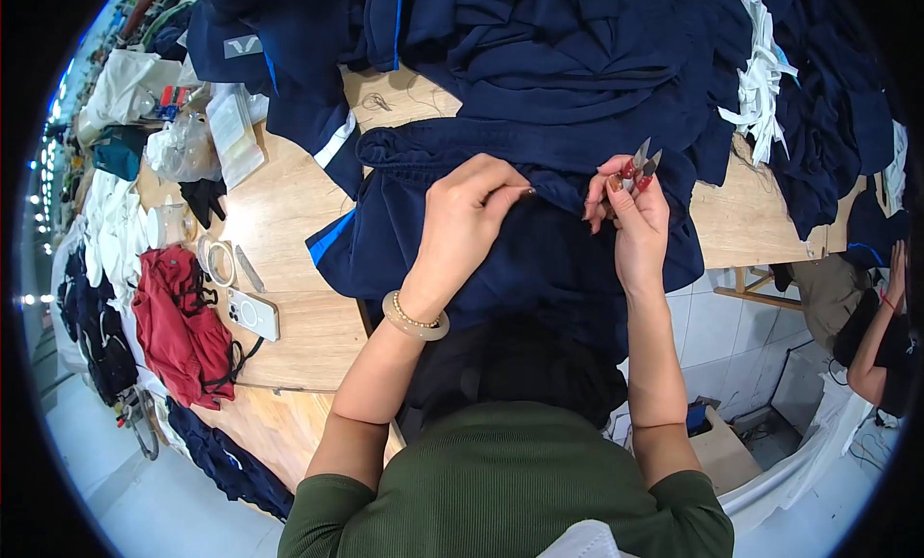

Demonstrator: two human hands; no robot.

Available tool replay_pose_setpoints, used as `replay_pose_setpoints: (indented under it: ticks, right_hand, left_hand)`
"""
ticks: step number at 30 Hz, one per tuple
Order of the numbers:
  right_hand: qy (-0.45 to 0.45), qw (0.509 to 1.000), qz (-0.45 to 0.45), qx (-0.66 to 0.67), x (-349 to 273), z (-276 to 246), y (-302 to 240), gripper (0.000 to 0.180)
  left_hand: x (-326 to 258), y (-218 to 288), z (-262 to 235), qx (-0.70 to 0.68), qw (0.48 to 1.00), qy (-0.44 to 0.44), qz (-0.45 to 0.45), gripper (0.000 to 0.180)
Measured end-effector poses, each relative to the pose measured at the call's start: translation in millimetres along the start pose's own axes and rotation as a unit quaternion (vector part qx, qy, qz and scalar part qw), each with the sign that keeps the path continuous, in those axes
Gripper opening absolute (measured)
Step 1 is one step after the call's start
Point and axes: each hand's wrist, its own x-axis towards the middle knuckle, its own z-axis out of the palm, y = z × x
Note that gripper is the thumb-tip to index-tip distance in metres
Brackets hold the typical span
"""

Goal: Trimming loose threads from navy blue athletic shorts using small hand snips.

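Note:
A navy garment point(423, 240) with a gathered waistband and a bright blue stripe lies over the table's front edge, close to my body. My left hand point(472, 207) pinches its cloth near the waistband, thumb and forefinger pressed together. In my right hand point(630, 207) is a pair of small red-handled thread snips point(640, 165), their blades apart and pointing up and away from me. That hand hovers over the garment's right part. Whether its fingers also touch the cloth is hard to tell.
A large heap of navy garments point(577, 58) covers the table's far side. White strips point(760, 87) lie at the far right. To the left are a phone point(253, 314), a red cloth bag point(183, 322), tape rolls point(219, 262) and plastic bags point(183, 149). Another person's arm point(878, 332) shows at the right edge.

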Motion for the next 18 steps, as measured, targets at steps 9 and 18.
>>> replay_pose_setpoints:
  ticks: [9,18]
  right_hand:
    - [0.024,0.999,-0.008,-0.036,8,-6,-28,0.016]
    - [-0.005,0.989,0.003,-0.151,39,4,-46,0.013]
  left_hand:
    - [-1,6,-11,-0.016,0.998,-0.01,-0.065,0.001]
    - [39,12,19,0.146,0.983,0.013,0.113,0.022]
